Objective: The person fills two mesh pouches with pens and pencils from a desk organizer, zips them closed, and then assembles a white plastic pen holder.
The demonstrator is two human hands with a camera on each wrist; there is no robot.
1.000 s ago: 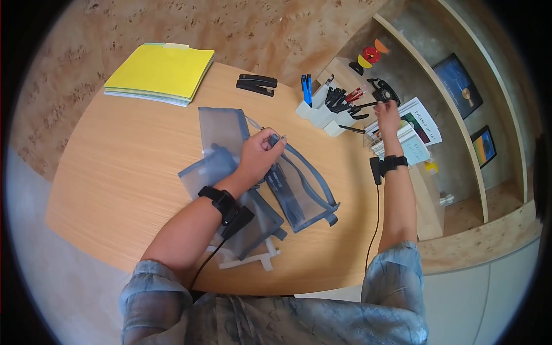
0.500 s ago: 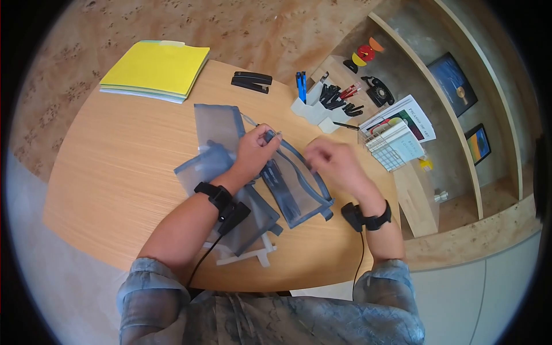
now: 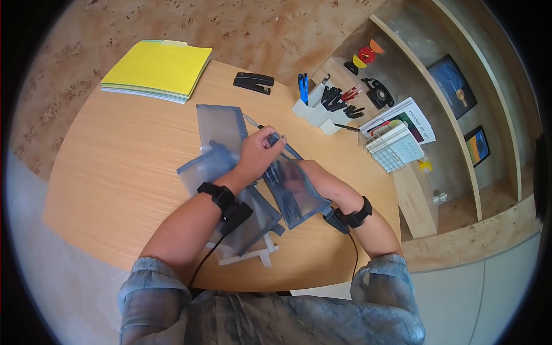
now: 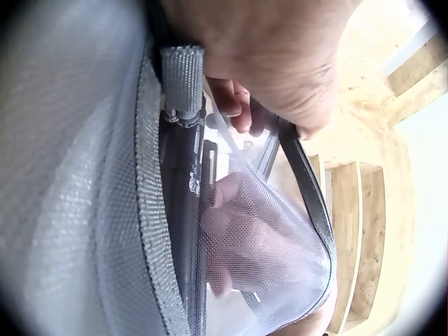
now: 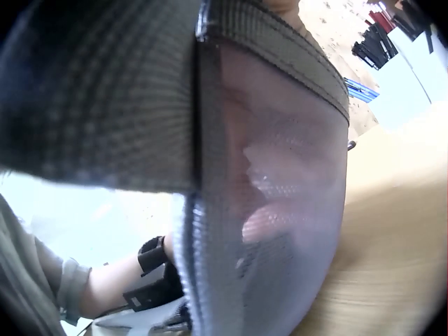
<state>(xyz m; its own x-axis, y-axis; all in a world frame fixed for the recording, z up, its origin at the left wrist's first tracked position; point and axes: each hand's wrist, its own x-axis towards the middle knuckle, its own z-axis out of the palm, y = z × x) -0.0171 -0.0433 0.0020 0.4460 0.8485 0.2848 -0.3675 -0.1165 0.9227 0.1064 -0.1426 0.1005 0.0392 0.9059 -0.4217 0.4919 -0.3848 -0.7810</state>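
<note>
My left hand [image 3: 259, 154] pinches the upper edge of a grey mesh zip pouch [image 3: 307, 210], beside its open mouth. Several black pens [image 3: 280, 187] lie inside along the near side; white lettering shows on one pen [image 4: 190, 168] in the left wrist view. My right hand [image 3: 309, 170] reaches in through the opening, its fingers [image 4: 245, 241] visible through the mesh and close to the pens. In the right wrist view the mesh also covers this hand [image 5: 269, 182], and I cannot tell whether it grips a pen.
Other mesh pouches [image 3: 218, 123] lie overlapping to the left, with a white-edged one [image 3: 253, 255] nearer me. A white pen holder [image 3: 317, 114] with blue, black and red pens stands beyond. Around it are a stapler [image 3: 253, 83], yellow folders [image 3: 158, 68], a wire book rack [image 3: 384, 150] and a telephone [image 3: 379, 93].
My right hand has come from beyond the pen holder, left and toward me, over the pouch and then into it. The left hand keeps its hold on the pouch edge.
</note>
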